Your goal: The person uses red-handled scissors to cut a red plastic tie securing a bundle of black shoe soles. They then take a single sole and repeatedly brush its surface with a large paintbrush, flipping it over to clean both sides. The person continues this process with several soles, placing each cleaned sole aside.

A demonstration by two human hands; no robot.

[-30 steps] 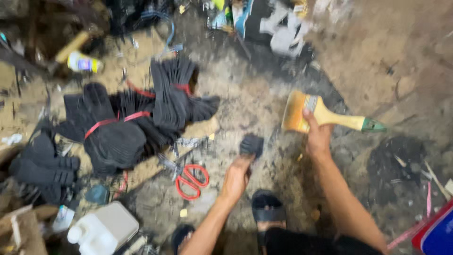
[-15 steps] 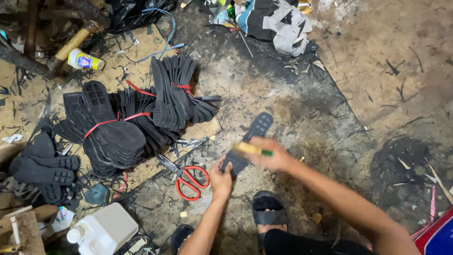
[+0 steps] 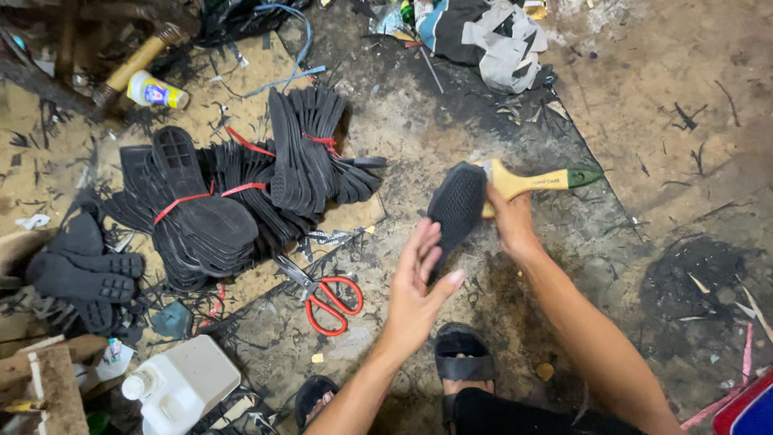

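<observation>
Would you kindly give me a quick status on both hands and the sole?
Left hand open, fingers against black sole. Right hand grips brush at the sole. Nothing in the way.

floor: dirty concrete | on it: bundled black soles | red scissors | white jug
</observation>
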